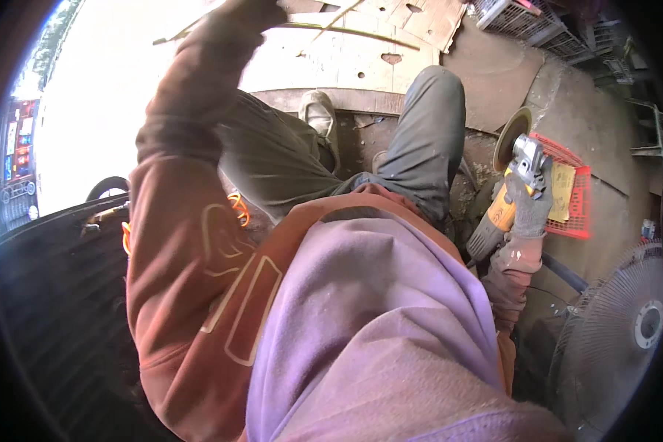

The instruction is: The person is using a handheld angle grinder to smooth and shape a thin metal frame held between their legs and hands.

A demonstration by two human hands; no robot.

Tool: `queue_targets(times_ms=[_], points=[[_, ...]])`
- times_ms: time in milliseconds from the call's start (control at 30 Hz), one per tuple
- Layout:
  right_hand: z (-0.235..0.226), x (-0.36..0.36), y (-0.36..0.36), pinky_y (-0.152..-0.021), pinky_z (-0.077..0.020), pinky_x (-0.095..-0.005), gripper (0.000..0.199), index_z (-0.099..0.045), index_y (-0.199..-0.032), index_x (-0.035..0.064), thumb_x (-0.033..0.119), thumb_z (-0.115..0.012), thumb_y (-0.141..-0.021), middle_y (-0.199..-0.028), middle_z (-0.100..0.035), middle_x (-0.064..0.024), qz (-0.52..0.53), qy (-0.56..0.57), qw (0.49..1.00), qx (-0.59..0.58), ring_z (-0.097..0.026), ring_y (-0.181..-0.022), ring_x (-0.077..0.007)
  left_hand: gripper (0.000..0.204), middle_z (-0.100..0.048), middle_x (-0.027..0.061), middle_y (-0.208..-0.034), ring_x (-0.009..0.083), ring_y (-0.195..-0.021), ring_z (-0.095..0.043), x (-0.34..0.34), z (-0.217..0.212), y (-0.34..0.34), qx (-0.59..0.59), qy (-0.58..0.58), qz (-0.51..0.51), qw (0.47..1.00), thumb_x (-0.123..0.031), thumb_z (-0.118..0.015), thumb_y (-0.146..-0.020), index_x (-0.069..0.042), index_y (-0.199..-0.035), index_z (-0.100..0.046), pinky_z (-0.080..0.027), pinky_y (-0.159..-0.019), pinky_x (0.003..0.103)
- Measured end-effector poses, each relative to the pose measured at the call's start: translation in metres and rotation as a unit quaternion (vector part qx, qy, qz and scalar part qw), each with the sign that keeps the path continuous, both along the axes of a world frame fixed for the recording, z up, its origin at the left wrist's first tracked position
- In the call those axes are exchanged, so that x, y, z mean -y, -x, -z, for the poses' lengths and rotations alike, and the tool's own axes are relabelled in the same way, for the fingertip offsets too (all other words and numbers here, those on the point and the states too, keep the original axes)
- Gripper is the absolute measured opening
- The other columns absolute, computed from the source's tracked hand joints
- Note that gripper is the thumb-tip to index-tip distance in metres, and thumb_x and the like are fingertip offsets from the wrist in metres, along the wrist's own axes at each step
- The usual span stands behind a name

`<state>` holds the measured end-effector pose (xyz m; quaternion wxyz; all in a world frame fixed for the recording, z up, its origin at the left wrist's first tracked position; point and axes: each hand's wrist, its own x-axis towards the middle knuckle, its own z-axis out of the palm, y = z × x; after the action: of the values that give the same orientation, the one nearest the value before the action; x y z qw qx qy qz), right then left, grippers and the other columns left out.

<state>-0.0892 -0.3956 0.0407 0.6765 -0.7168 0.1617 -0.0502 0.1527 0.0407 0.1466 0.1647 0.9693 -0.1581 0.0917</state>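
The left arm (191,147) stretches forward while the right hand (530,209) curls in a grip.

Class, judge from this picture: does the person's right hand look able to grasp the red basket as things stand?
Probably not: the gloved right hand looks close to the red basket, but it is wrapped around the angle grinder, so it would likely have to let go first.
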Motion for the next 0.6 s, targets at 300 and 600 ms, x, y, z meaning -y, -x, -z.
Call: queue_targets(times_ms=[300, 600], points=[[-0.088, 0.079, -0.086, -0.076, -0.0565, -0.0286, 0.056, -0.06, -0.127, 0.0016, 0.007, -0.085, -0.078, -0.109, -0.067, -0.0073, -0.001, 0.199, 0.951, 0.237, -0.067, -0.088, -0.0154, 0.028, -0.067, 0.004, -0.07, 0.0149, -0.06, -0.061, -0.075, -0.081, -0.054, 0.081, 0.239, -0.112, 0.961, -0.035, -0.078, -0.082, -0.008, -0.092, -0.078, -0.051, -0.051, 0.033], [-0.106, -0.069, -0.184, -0.071, -0.0619, -0.0352, 0.048, -0.059, -0.124, 0.0003, 0.022, -0.075, -0.084, -0.101, -0.067, -0.0123, -0.303, -0.083, 0.943, 0.111, -0.069, -0.079, -0.0226, 0.032, -0.069, 0.0048, -0.075, 0.0156, -0.062, -0.064, -0.093, -0.082, -0.04, 0.068, 0.35, -0.24, 0.903, -0.037, -0.079, -0.08, -0.007, -0.092, -0.078, -0.05, -0.046, 0.033]])
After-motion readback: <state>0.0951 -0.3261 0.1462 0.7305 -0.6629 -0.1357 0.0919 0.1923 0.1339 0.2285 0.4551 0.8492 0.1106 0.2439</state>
